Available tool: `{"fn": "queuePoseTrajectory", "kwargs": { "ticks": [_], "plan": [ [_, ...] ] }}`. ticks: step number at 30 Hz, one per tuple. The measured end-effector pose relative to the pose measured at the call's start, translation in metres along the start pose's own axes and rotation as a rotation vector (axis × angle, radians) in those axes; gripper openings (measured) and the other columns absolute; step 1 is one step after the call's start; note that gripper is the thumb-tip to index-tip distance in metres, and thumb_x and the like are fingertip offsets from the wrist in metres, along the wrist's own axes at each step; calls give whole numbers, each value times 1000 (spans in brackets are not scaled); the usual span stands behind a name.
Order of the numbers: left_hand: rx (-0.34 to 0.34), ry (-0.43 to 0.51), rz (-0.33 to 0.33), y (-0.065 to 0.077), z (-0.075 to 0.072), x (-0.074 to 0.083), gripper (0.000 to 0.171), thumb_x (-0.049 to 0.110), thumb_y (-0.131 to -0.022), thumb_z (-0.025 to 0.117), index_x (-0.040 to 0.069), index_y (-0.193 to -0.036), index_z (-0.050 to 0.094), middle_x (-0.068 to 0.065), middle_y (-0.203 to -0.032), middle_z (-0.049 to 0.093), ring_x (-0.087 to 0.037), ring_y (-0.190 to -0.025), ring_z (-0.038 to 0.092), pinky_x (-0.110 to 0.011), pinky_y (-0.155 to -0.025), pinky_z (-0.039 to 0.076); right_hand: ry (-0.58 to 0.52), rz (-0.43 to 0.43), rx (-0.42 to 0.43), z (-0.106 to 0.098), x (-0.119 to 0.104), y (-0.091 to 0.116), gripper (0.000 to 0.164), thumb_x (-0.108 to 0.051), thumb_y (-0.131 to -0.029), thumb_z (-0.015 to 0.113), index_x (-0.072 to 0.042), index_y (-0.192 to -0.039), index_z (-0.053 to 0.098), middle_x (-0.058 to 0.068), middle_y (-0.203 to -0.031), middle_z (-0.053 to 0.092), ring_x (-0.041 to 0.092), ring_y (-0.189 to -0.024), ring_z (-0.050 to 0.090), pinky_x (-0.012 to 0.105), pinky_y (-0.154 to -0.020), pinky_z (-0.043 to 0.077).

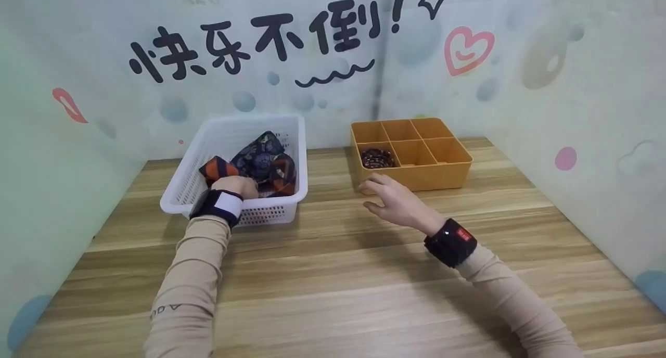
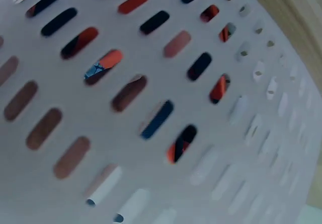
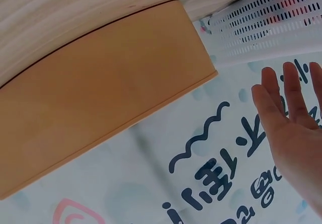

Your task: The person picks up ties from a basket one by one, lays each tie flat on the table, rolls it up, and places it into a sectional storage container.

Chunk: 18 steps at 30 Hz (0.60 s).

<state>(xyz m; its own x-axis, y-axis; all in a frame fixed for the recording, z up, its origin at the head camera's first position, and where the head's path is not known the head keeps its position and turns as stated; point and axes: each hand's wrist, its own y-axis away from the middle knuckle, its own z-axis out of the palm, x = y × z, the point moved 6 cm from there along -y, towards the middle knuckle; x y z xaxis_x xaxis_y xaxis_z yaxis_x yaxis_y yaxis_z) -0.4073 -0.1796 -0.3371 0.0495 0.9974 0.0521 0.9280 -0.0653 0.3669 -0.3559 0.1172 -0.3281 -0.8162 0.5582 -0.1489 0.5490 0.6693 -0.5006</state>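
Observation:
My left hand (image 1: 234, 185) reaches over the near rim into a white plastic basket (image 1: 301, 155), its fingers hidden among the cloth, so I cannot tell whether they grip anything. Around it lie a navy patterned necktie (image 1: 258, 152) and orange-and-navy striped necktie cloth (image 1: 217, 169). Through the slots of the basket wall (image 2: 151, 178), the left wrist view shows bits of skin and of orange and navy cloth. My right hand (image 1: 393, 199) hovers with loosely spread fingers before the orange divided box (image 1: 416, 177). Nothing is in the right hand (image 3: 297, 123). A dark, coiled, patterned strip (image 1: 378, 158) fills the box's front-left compartment.
The basket and box stand side by side at the back of the wood-grain table (image 1: 312, 275). Behind them rises a printed backdrop (image 1: 333, 103), with side panels at left and right. A strip of bare tabletop separates the two containers.

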Motion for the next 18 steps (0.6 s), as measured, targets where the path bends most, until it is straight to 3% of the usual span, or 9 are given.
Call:
{"fn": "queuePoseTrajectory", "kwargs": {
  "ticks": [4, 6, 8, 10, 12, 15, 18],
  "plan": [
    [140, 122, -49, -2, -6, -7, 49, 22, -90, 51, -4, -132, 50, -31, -140, 41, -45, -123, 48, -56, -98, 44, 5, 11, -11, 1, 2, 1, 26, -8, -84, 67, -4, -110, 63, 12, -107, 62, 25, -104, 59, 39, -92, 50],
    [230, 184, -38, 0, -13, -10, 47, 17, -87, 55, -8, -127, 52, -35, -136, 41, -48, -120, 48, -55, -95, 46, 4, 15, -13, 1, 2, 1, 26, -9, -84, 67, -4, -110, 63, 12, -107, 62, 25, -103, 59, 39, -92, 50],
    [323, 222, -5, 5, -23, -12, 35, 12, -84, 58, -10, -112, 58, -37, -127, 45, -50, -112, 51, -55, -90, 48, 5, 15, -9, 0, 1, 1, 25, -9, -84, 67, -4, -109, 63, 11, -107, 62, 26, -104, 59, 39, -92, 50],
    [405, 262, 32, 10, -33, -14, 18, 8, -81, 60, -10, -85, 59, -33, -95, 55, -43, -82, 58, -47, -73, 50, 6, 14, -3, -1, 0, 0, 25, -9, -84, 67, -4, -109, 63, 11, -107, 62, 26, -104, 59, 40, -93, 49],
    [505, 316, 63, 19, -44, -17, 13, 5, -79, 61, -4, -75, 53, -22, -80, 51, -34, -71, 52, -43, -67, 45, 8, 13, 1, -2, 0, 0, 25, -8, -84, 67, -3, -108, 63, 11, -107, 62, 26, -104, 59, 40, -93, 49],
    [642, 433, 111, 32, -56, -21, 7, 2, -79, 56, -4, -80, 51, -18, -75, 49, -29, -70, 45, -41, -68, 42, 0, 21, 0, -3, 0, 0, 25, -8, -84, 67, -2, -108, 63, 13, -107, 63, 27, -105, 59, 41, -93, 49],
    [771, 550, 168, 47, -67, -23, 21, -1, -84, 51, -7, -104, 53, -26, -101, 58, -35, -89, 51, -44, -79, 43, -19, 31, -5, -3, -1, -3, 25, -9, -85, 67, -2, -109, 63, 16, -108, 63, 28, -105, 60, 42, -93, 49]
  ]
}}
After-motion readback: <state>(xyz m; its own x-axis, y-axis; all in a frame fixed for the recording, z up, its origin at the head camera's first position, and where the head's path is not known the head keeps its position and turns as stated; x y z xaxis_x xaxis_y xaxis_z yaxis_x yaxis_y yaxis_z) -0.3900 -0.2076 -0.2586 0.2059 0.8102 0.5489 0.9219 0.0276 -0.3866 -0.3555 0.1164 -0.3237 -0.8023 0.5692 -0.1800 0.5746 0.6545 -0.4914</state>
